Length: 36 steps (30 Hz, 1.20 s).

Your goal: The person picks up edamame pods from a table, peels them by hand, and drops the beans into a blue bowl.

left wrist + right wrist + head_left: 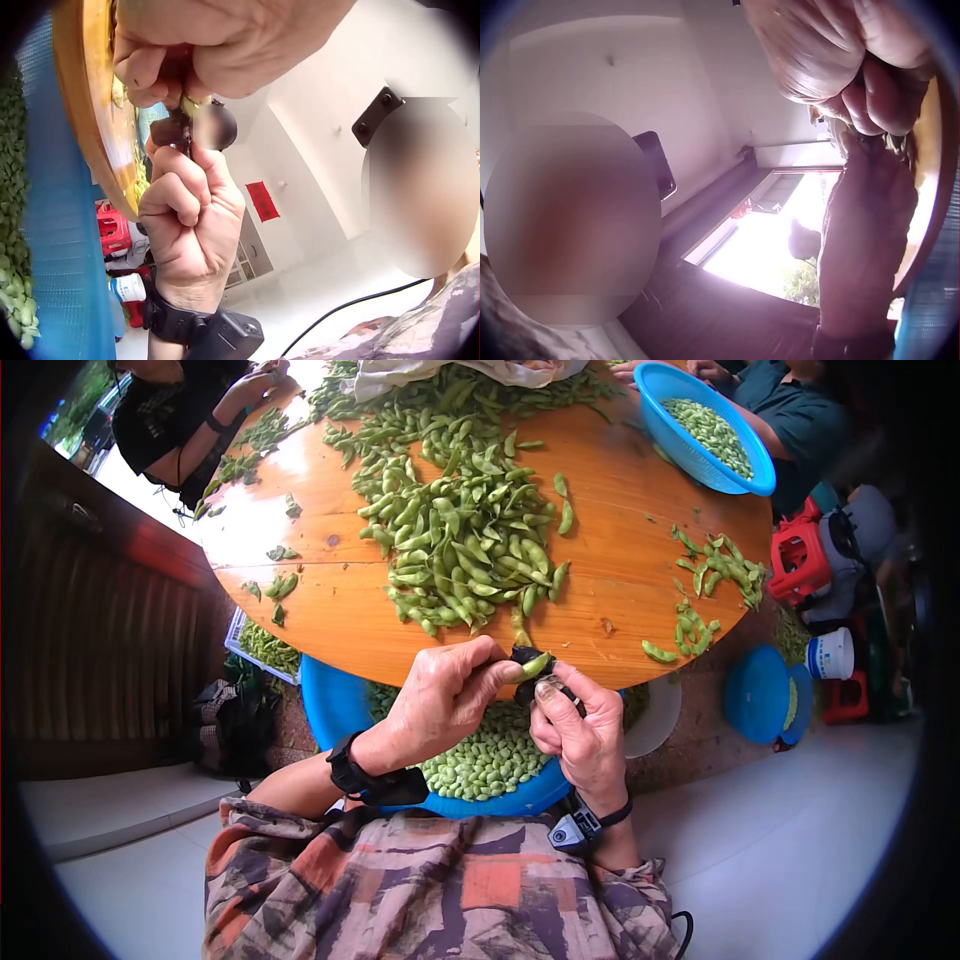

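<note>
In the head view, both hands meet over the table's near edge around one green soybean pod (535, 666). My left hand (435, 695) pinches the pod between thumb and fingers from the left. From the right, my right hand (583, 730) grips its other end with curled fingers and a bent thumb. Dark material (171, 129) shows at the fingertips between the hands; I cannot tell what it is. Below the hands, shelled green soybeans (480, 760) fill a blue basin (322, 705). A large heap of unshelled pods (460, 550) lies ahead on the table.
The round wooden table (320, 610) carries a smaller group of pods (725, 570) at right. Across it, a blue basket (665, 385) holds shelled beans near another person (800, 410). A second person (185, 430) works at far left. A red stool (800, 555) and white bucket (830, 654) stand right.
</note>
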### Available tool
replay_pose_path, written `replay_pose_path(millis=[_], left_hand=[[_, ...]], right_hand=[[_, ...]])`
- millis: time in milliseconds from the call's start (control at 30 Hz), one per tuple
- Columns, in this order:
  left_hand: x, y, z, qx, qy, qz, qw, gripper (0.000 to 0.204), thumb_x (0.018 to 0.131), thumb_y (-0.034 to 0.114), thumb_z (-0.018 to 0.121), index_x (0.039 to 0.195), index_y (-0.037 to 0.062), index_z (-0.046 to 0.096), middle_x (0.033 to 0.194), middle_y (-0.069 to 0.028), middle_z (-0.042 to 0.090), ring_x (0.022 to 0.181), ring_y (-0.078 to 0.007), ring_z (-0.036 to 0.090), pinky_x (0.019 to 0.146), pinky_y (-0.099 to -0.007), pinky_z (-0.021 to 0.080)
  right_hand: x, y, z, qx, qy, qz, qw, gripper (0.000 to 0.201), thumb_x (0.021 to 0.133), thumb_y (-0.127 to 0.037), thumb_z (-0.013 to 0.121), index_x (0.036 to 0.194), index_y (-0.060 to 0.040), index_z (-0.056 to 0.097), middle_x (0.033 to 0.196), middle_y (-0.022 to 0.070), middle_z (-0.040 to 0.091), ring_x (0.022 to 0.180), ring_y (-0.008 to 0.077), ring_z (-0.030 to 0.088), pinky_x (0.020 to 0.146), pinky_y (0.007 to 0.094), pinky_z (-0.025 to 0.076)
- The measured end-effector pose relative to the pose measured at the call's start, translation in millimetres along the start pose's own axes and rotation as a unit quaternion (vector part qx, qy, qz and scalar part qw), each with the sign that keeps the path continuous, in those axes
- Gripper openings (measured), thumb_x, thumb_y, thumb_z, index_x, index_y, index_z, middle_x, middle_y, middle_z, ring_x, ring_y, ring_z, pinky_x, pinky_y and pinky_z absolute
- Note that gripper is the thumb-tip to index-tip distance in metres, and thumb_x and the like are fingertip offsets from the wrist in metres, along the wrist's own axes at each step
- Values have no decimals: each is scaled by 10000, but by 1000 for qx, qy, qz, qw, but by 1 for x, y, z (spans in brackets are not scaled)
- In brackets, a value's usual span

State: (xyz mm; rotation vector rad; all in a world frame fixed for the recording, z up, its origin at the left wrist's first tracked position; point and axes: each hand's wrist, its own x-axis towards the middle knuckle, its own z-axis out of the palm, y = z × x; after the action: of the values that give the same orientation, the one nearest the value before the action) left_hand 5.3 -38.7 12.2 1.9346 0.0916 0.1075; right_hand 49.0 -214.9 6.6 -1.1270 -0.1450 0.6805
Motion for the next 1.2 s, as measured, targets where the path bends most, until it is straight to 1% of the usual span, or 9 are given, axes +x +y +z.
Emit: replay_pose_path(millis=[133,367,400,433,467,667,867,933,1200], left_hand=[[-2,-14,9,90,94,193,972,118,893,56,665,864,-12,574,673,-147,564,613,-297,601,528,-341,451],[-9,-22,6,21,48,158,986,137,930,97,639,867,14,550,636,-89,490,553,-243,532,493,-315,395],[-11,-22,5,-277,-45,-38,959,160,968,148,600,866,35,550,627,-38,448,531,-180,464,478,-286,348],[-13,-21,4,-538,-131,-230,801,200,1006,198,561,864,57,549,619,14,407,509,-117,397,462,-257,301],[-14,-17,10,-550,-119,-223,796,258,1043,276,493,875,88,547,638,73,328,539,-47,289,467,-217,220],[-15,-10,4,-397,-101,-179,894,233,1032,253,519,913,57,555,650,40,476,548,-50,411,474,-210,310],[-17,-12,7,-356,-70,-140,921,172,1006,180,567,939,23,591,674,5,560,567,-46,493,485,-195,360],[-16,-12,7,-373,-57,-156,913,172,1007,167,561,937,13,591,677,-12,571,570,-59,513,484,-202,374],[-17,-22,26,-249,73,-57,964,122,959,100,631,888,6,601,661,5,566,541,-47,512,464,-196,366]], right_hand=[[-1,-1,0,21,-7,18,1000,201,982,-51,554,1147,63,569,641,-33,446,520,35,379,457,215,290],[-1,2,-4,-24,-19,-23,999,167,987,-64,549,1116,37,579,659,-31,459,529,39,396,457,209,301],[1,1,-6,2,-36,-3,999,152,985,-61,552,1103,29,583,661,-31,461,530,40,399,456,209,304],[1,1,-7,28,-53,17,998,138,982,-58,554,1090,22,587,663,-31,462,531,40,401,455,209,308],[1,2,-7,28,-52,18,998,138,982,-58,554,1090,22,587,663,-31,462,531,40,401,455,209,308],[1,5,0,-44,-10,-41,998,122,974,-44,561,1072,14,603,670,-23,470,537,34,420,459,207,338],[-1,6,-2,-201,10,-104,974,204,976,-48,557,1163,33,574,668,-28,464,544,28,417,463,202,334],[-2,3,-3,-28,-14,5,999,276,981,-56,552,1231,59,546,663,-25,459,543,33,401,466,208,320],[-5,2,0,70,-34,62,995,337,985,-54,543,1299,65,506,644,-34,433,536,41,374,478,215,304]])
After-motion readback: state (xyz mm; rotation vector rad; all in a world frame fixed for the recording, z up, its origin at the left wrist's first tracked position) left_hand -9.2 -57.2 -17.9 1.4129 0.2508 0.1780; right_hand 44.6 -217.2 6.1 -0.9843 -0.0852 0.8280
